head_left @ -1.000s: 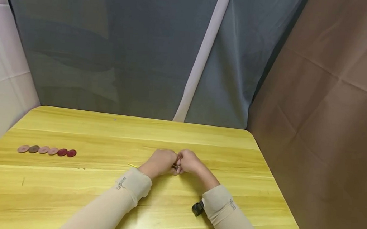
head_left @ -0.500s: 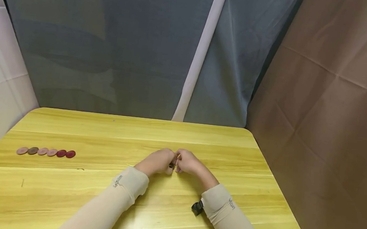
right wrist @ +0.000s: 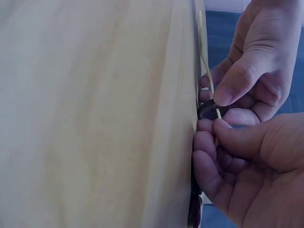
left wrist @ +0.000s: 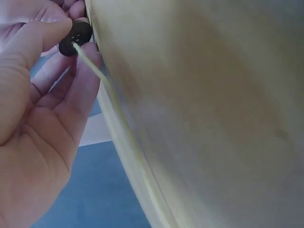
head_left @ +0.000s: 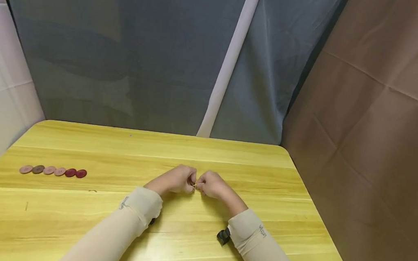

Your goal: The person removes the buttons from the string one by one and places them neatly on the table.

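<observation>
Near the middle of the table, my left hand (head_left: 175, 180) and right hand (head_left: 213, 185) almost meet. In the left wrist view, my left thumb and fingers pinch a dark button (left wrist: 80, 31) by its rim. A thin yellow cord (left wrist: 89, 62) passes through one of its holes, and a long length trails away from it. The right wrist view shows the same button (right wrist: 207, 110), with my right thumb and forefinger pinching the cord close to its face. My right fingers partly hide that cord end.
Toward the table's left side lies a row of several buttons: pink (head_left: 49, 170), brown (head_left: 38, 169) and dark red (head_left: 81, 173). Dark and reddish edges (right wrist: 195, 209) show below my right hand, too hidden to identify. Fabric curtains (head_left: 163, 61) surround the wooden table (head_left: 207, 151).
My left hand has moved left, opening a small gap from my right hand, with yellow cord showing between them. The cord tail beside my left wrist is out of sight in the head view.
</observation>
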Tool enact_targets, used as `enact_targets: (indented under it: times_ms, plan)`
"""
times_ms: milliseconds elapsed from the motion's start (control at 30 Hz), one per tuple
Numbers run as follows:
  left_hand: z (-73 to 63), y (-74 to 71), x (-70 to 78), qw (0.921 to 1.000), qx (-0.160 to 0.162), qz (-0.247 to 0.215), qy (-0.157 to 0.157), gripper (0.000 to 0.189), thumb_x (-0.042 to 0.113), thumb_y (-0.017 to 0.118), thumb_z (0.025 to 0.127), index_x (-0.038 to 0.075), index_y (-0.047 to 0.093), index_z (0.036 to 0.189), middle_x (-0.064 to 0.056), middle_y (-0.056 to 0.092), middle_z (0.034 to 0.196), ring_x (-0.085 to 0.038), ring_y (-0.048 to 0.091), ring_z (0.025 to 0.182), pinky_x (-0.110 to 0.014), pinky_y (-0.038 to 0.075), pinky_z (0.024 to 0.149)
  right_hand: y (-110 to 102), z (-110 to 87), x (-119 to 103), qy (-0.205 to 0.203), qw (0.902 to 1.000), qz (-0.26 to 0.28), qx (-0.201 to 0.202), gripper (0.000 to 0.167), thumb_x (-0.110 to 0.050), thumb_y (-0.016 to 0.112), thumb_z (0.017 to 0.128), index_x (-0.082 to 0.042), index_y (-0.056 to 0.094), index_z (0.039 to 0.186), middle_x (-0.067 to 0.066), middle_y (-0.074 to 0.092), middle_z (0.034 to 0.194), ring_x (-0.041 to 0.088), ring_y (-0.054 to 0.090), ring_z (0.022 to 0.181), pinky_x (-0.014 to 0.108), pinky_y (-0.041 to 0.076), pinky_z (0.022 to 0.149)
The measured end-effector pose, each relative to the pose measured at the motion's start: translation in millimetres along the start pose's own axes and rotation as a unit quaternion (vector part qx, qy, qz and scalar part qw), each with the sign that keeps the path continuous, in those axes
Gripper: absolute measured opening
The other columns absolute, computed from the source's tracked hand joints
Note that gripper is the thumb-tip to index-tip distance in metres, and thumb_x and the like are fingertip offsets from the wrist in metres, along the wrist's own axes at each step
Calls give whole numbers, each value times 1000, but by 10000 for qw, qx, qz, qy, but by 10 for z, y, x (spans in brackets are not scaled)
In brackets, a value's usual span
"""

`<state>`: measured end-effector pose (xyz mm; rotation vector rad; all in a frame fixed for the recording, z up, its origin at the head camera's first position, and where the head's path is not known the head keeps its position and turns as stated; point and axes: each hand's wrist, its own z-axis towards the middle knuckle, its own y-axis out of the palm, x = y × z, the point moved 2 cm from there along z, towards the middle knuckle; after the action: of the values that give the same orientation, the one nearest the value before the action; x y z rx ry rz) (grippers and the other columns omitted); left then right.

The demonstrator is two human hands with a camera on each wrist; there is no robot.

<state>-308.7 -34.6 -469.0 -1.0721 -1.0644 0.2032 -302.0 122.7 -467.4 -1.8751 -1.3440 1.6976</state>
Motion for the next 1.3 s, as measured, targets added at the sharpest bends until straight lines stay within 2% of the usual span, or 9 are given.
enact_targets:
  times_ms: [67,233,367,700,967,1300]
  plan:
    - [-6,-7,-6,10000,-6,32,-60,20,-3,79,78,5,62,82,4,58,73,-8,51,67,-22,46,64,2,-5,-1,47,9999,163,-23,24,-5,57,103,-3,73,86,4,65,76,15,56,68,27,47,62]
    - [-23,-19,-29,10000,-8,-2,91,19,-1,80,78,5,62,84,4,61,75,-7,53,67,-22,47,65,9,-6,-1,46,9997,251,-48,23,-5,55,104,-3,72,89,6,66,78,16,60,71,28,51,64]
    - [-44,-31,-51,9999,-28,-81,132,17,-1,78,79,4,62,83,3,62,76,-7,54,68,-22,48,66,8,-12,2,52,9998,167,-83,23,-6,54,105,-4,72,90,6,65,78,16,60,71,28,51,64]
    - [-68,-55,-120,9999,3,106,104,18,3,80,82,7,63,82,4,62,74,-6,54,67,-22,48,65,-5,2,19,-18,9997,180,-134,24,-7,54,105,-4,72,88,5,65,77,16,60,70,28,50,64]
    - [-137,-90,-174,10000,-39,-5,20,18,4,80,85,8,63,83,6,64,77,-7,55,69,-25,49,68,-2,14,25,-6,9997,186,-140,26,-7,55,105,-5,72,85,5,65,77,15,60,70,27,49,63]
    - [-195,-163,-248,10000,-18,54,-18,19,4,81,84,7,63,84,5,64,77,-7,56,70,-26,50,68,9,10,29,-32,9997,224,-121,25,-7,56,104,-4,71,85,5,65,77,15,59,70,27,49,63]
